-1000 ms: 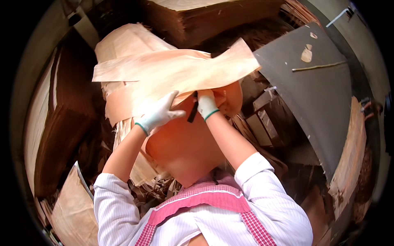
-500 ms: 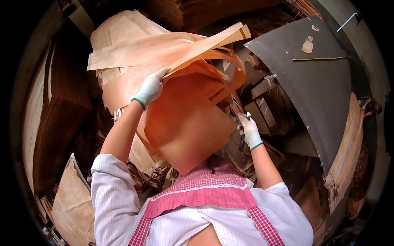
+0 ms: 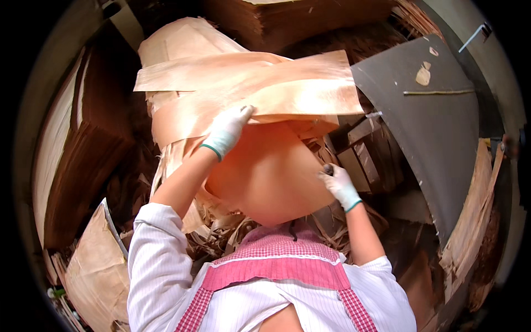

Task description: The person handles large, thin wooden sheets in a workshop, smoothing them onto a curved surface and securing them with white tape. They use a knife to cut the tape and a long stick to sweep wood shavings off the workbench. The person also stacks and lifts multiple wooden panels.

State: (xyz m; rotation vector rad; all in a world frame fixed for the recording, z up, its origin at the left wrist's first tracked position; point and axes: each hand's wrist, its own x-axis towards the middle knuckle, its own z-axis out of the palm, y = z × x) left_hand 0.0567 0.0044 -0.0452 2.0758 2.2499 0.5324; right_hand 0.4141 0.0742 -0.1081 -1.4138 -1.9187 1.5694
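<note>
Left of the grip, a tall stack of thin brown sheets, paler on its outer face; beyond the grip, another thick stack, half in shadow; right of the grip, a broad dark grey board, with pale scraps and a thin stick on it; between board and grip, blocky brown pieces in shade; nearer than the grip, a litter of brown shreds; far right, a plain grey-tan surface, wall or floor unclear; light brightest around the grip.

No legible text — no readable signs either
</note>
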